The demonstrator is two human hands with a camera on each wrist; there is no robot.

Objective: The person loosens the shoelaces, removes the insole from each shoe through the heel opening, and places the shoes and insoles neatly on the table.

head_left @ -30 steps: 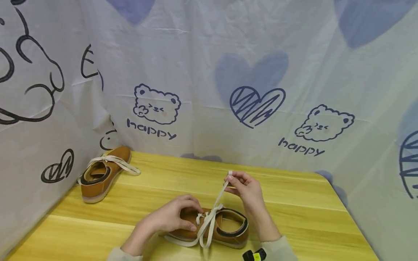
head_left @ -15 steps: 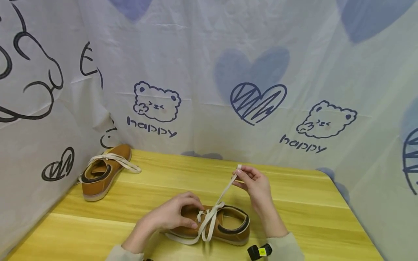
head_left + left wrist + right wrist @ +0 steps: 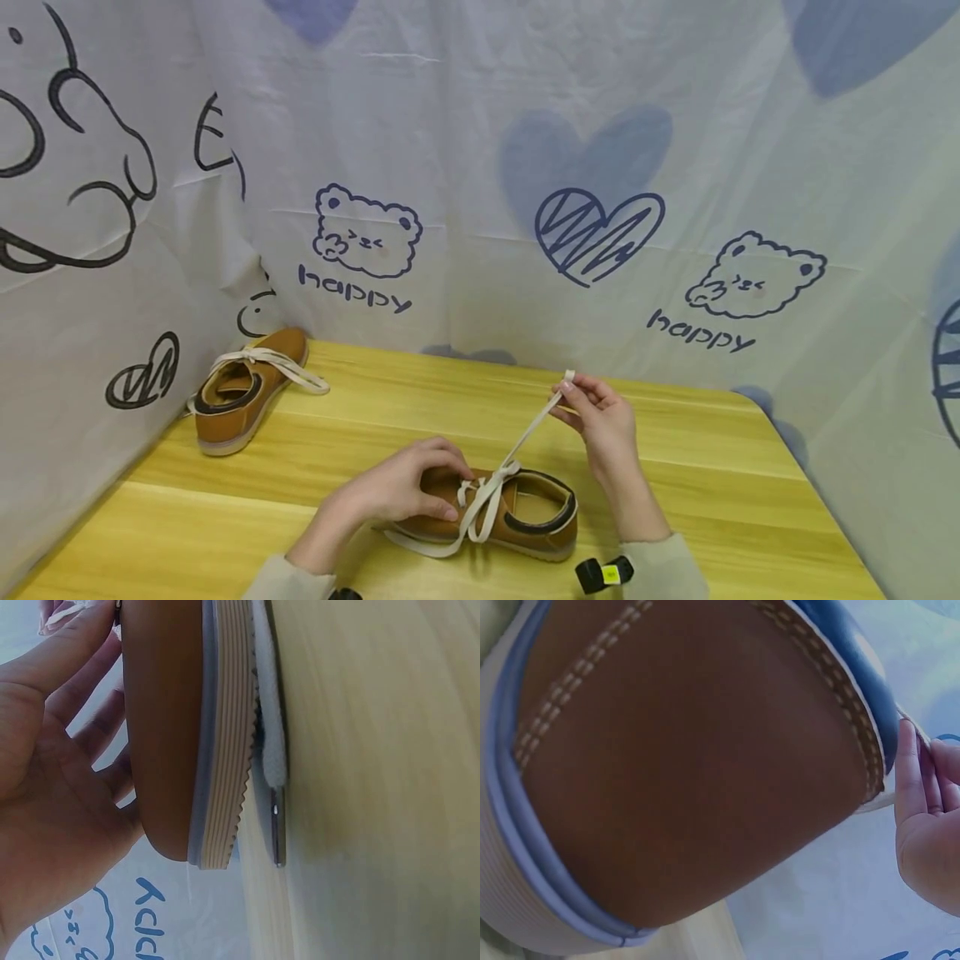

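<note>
- Brown shoe (image 3: 517,537): nr-side middle of worktop (image 3: 675,467), toe L, heel R, long axis approx. side-to-side.
- L hand (image 3: 408,482) gripped toe end, thumb nr side, fingers far side.
- R hand (image 3: 603,421) was up beyond shoe, pinching lace (image 3: 533,431), taut.
- 2nd shoe (image 3: 272,393) sat far L, toe away.

Brown shoe (image 3: 522,543) with a white lace (image 3: 491,492) held up

The shoe sits sole down on the table (image 3: 675,483), toe to the left and heel to the right. It is brown, with a dark rim round the opening and a pale, bumpy sole (image 3: 229,727). The left hand (image 3: 408,483) holds the front part. The right hand (image 3: 600,421) pinches one bit of lace up high, so it runs straight. A loop hangs over the near side. Another end, with a shiny tip (image 3: 278,829), lies by the toe.
</note>
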